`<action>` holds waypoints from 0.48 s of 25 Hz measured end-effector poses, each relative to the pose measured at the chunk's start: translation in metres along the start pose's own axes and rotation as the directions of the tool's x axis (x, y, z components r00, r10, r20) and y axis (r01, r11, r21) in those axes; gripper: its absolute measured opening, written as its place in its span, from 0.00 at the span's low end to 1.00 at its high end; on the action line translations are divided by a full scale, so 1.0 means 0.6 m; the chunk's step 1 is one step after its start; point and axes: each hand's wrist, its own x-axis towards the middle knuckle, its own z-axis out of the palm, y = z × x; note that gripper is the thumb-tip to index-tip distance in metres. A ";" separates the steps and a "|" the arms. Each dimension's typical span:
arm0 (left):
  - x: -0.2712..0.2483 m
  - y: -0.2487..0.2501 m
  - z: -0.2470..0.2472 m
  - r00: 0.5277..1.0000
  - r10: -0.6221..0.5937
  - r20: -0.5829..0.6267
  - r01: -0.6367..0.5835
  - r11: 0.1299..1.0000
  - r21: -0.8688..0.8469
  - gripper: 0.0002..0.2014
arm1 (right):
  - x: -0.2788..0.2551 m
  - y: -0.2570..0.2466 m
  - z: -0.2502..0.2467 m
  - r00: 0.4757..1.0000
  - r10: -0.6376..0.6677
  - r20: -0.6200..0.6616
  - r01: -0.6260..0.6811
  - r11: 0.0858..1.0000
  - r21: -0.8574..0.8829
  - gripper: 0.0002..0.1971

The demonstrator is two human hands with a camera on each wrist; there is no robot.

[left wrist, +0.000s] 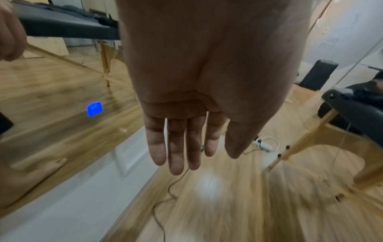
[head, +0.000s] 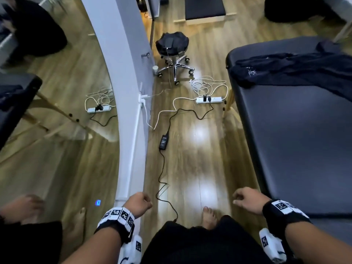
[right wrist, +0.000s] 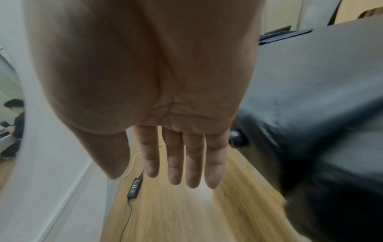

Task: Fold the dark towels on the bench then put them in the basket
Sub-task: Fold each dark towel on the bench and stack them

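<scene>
Towels: we see dark, crumpled cloth towels [head: 297,68] lying unfolded across the far end of the bench.
Bench: the dark padded bench [head: 297,141] with pale wooden legs stands on our right, along the wooden plank floor [head: 192,155].
Left hand: our left hand [head: 138,203] hangs over the floor beside the white mirror frame [head: 131,130]; the left wrist view shows the fingers [left wrist: 176,147] straight, close together, holding nothing.
Right hand: our right hand [head: 248,200] hovers at the near edge of the bench; the right wrist view shows the fingers [right wrist: 193,162] extended, narrowly spaced, empty.
Basket: we cannot locate it in any view.
Floor items: a black power adapter [head: 164,142] with its cable, a white power strip [head: 209,100] and a wheeled stool with chrome legs [head: 172,54] lie ahead, well apart from both hands.
</scene>
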 end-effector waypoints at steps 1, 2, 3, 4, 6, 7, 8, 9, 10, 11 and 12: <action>0.014 0.019 -0.029 1.000 0.003 -0.031 -0.003 1.000 0.006 0.03 | 0.023 -0.008 -0.022 1.000 -0.006 0.004 0.006 1.000 -0.011 0.18; 0.029 0.032 -0.055 0.999 -0.001 -0.048 0.001 1.000 0.004 0.03 | 0.040 -0.017 -0.039 1.000 0.005 0.019 -0.005 1.000 -0.021 0.17; 0.045 0.041 -0.077 0.998 -0.009 -0.058 0.009 1.000 -0.008 0.03 | 0.059 -0.023 -0.053 0.999 0.014 0.031 -0.013 1.000 -0.022 0.17; 0.061 0.050 -0.096 0.998 -0.026 -0.057 0.025 1.000 -0.019 0.04 | 0.076 -0.028 -0.065 0.999 0.027 0.046 -0.026 0.999 -0.028 0.16; 0.101 0.065 -0.125 0.998 -0.052 -0.034 0.051 0.999 -0.017 0.05 | 0.112 -0.031 -0.091 0.996 0.054 0.072 -0.052 0.998 -0.031 0.14; 0.119 0.074 -0.137 0.999 -0.049 -0.014 0.049 0.999 -0.006 0.06 | 0.123 -0.032 -0.103 0.995 0.064 0.083 -0.061 0.998 -0.032 0.13; 0.151 0.085 -0.152 0.999 -0.042 0.013 0.042 0.999 0.014 0.07 | 0.141 -0.035 -0.120 0.992 0.081 0.095 -0.078 0.996 -0.036 0.13; 0.189 0.094 -0.167 0.999 -0.027 0.043 0.026 0.999 0.030 0.07 | 0.158 -0.035 -0.136 0.990 0.096 0.101 -0.092 0.995 -0.040 0.11; 0.230 0.109 -0.190 0.997 -0.004 0.074 0.001 0.999 0.034 0.07 | 0.175 -0.037 -0.159 0.989 0.118 0.090 -0.115 0.993 -0.040 0.09; 0.268 0.123 -0.216 0.995 0.021 0.094 -0.025 0.999 0.044 0.07 | 0.186 -0.037 -0.182 0.987 0.145 0.074 -0.143 0.989 -0.034 0.07; 0.305 0.144 -0.249 0.995 0.043 0.094 -0.048 0.998 0.047 0.07 | 0.195 -0.042 -0.212 0.983 0.175 0.055 -0.174 0.984 -0.035 0.04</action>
